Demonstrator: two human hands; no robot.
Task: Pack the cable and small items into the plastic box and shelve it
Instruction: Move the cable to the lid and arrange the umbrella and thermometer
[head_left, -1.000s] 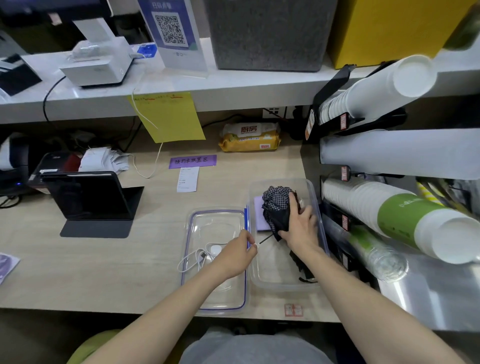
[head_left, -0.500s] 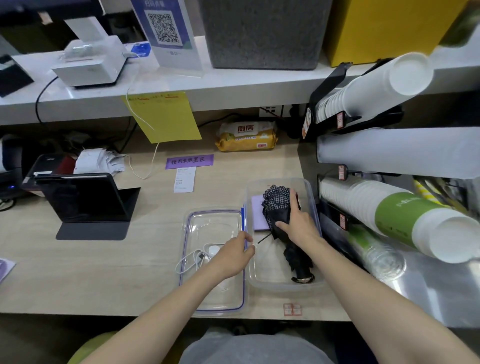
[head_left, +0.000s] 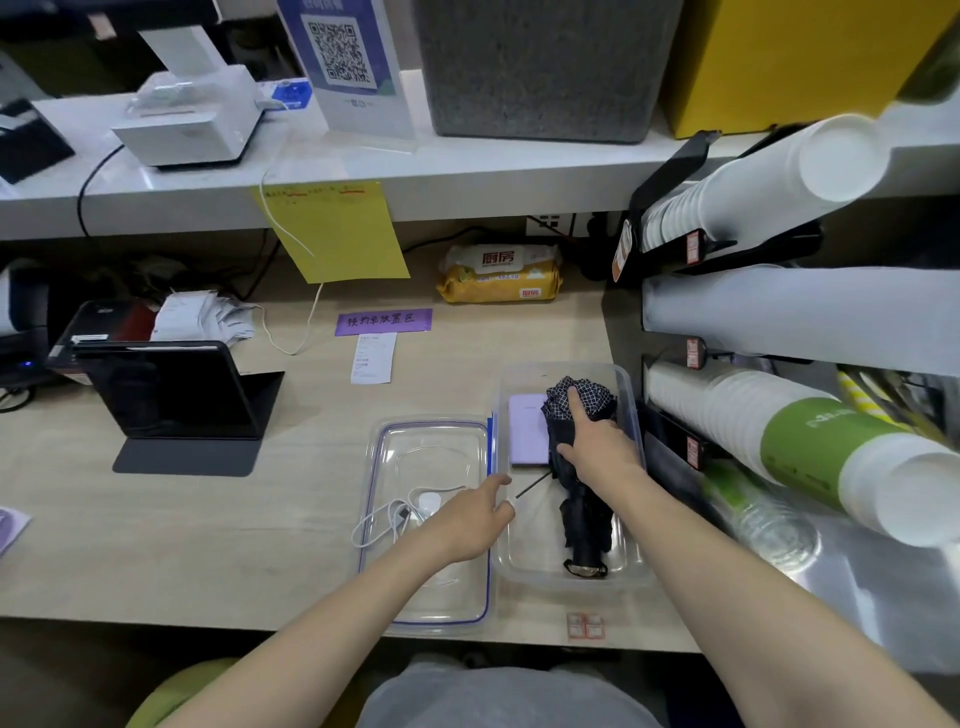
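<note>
Head view: my right hand presses flat, fingers straight, on the folded umbrella inside the plastic box near the tabletop's front edge. My left hand, relaxed, grasps nothing, beside the white cable on the lid.

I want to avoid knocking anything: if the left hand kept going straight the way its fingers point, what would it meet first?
The left hand points up and right, toward the plastic box. It would probably meet the box's near left wall first, then the purple device inside, though depth is hard to judge.
</note>
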